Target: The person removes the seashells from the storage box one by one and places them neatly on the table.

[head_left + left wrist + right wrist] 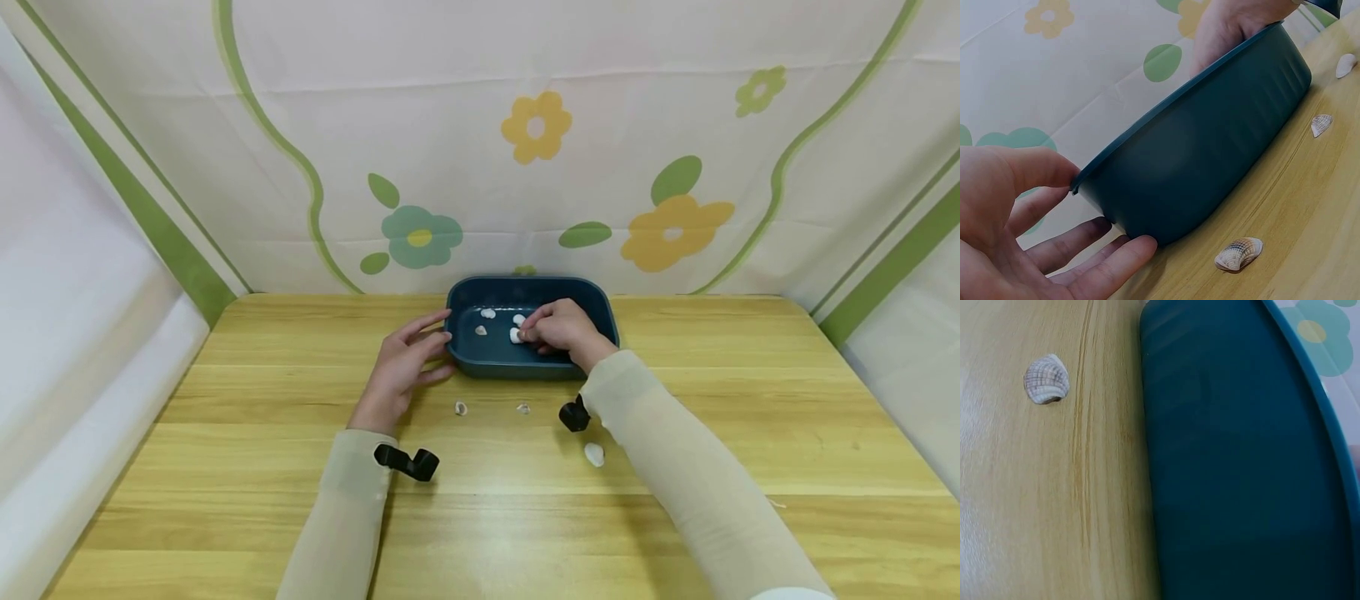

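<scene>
A dark blue rectangular basin (517, 370) stands at the back of the table. Inside it, my right hand (564, 325) pinches a white seashell (515, 336) between thumb and fingers, low over the basin's floor. Other shells lie in there too: a white shell (488, 313), a small brownish shell (481, 331) and one more white shell (519, 320) beside the pinching fingers. My left hand (396, 367) touches the basin's left end with spread fingers, thumb at the rim in the left wrist view. The basin's wall hides the right fingers from the right wrist camera.
On the wood table, in front of the basin, lie a striped shell (1239, 254), a small ribbed shell (1046, 379) and a larger white shell (595, 454) near the right forearm. A flower-patterned curtain (465, 150) hangs right behind the basin.
</scene>
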Available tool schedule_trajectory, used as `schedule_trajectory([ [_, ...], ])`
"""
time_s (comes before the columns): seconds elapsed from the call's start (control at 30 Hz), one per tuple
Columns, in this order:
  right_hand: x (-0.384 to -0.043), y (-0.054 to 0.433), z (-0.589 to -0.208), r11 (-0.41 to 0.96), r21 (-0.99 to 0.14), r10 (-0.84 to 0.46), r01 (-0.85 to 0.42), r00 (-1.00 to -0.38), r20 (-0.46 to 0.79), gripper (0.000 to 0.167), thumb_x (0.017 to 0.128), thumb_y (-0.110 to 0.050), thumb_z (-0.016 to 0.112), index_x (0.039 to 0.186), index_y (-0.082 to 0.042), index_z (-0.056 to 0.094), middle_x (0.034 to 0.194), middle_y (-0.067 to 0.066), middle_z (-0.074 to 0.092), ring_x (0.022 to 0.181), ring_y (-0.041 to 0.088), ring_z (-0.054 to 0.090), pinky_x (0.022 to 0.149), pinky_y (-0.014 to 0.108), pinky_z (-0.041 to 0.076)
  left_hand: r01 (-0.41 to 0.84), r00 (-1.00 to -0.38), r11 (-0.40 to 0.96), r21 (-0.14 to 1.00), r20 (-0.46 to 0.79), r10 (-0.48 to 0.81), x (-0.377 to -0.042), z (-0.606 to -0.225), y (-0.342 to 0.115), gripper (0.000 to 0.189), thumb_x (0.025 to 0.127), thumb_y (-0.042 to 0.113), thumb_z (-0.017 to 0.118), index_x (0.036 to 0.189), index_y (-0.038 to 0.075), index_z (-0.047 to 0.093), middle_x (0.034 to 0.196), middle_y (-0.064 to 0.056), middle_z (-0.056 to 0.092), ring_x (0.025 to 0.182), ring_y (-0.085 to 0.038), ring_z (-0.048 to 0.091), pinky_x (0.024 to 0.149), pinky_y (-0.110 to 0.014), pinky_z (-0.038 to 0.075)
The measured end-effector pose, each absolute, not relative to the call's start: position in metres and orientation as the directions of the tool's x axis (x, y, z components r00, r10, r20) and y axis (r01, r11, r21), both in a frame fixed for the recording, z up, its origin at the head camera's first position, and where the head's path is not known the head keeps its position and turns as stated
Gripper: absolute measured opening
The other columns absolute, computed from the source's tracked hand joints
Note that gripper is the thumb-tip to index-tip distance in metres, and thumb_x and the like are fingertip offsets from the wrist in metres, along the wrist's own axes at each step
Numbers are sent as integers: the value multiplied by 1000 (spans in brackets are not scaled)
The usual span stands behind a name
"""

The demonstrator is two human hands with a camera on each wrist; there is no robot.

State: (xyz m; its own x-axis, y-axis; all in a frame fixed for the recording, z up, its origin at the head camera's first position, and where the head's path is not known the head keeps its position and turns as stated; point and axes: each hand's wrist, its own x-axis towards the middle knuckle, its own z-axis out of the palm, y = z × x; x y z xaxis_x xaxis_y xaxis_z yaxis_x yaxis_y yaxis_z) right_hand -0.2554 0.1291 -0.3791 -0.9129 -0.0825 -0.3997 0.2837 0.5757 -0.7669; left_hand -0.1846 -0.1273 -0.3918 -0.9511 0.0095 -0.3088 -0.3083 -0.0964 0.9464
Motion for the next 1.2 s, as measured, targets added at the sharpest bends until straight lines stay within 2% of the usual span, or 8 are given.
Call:
schedule_trajectory([
  [0.2, -256, 129, -378, 573, -767, -84, 290, -910, -407, 13, 101, -16, 77, 109, -6, 79, 111, 9, 71, 88, 21, 63, 68, 24, 58, -306, -952, -89, 948, -306, 10, -184, -391, -127, 41, 107, 18, 67, 147, 29, 68, 148, -12, 65, 112, -22, 70, 93, -43, 67],
  [0.57, -255, 132, -375, 525, -797, -128, 299, -898, -421, 18, 102, -17, 74, 116, -7, 79, 127, 11, 71, 101, 24, 63, 78, 27, 59, -310, -950, -88, 947, -312, -3, -186, -391, -126, 41, 106, 17, 68, 145, 29, 69, 145, -10, 67, 110, -20, 72, 92, -44, 67],
  [1.0, -253, 132, -361, 461, -829, -136, 316, -898, -418, 19, 102, -23, 76, 115, -10, 80, 110, 3, 76, 96, 21, 65, 75, 27, 57, -308, -951, -81, 948, -309, 4, -184, -391, -127, 41, 106, 18, 68, 146, 29, 69, 145, -10, 68, 110, -21, 73, 93, -44, 67],
  [1.2, -247, 132, -351, 408, -869, -174, 279, -911, -375, 21, 101, -25, 77, 117, -11, 80, 103, 0, 74, 93, 21, 65, 75, 28, 56, -309, -951, -83, 948, -309, 4, -185, -391, -127, 41, 106, 18, 68, 145, 29, 69, 145, -9, 68, 112, -22, 72, 93, -44, 67],
])
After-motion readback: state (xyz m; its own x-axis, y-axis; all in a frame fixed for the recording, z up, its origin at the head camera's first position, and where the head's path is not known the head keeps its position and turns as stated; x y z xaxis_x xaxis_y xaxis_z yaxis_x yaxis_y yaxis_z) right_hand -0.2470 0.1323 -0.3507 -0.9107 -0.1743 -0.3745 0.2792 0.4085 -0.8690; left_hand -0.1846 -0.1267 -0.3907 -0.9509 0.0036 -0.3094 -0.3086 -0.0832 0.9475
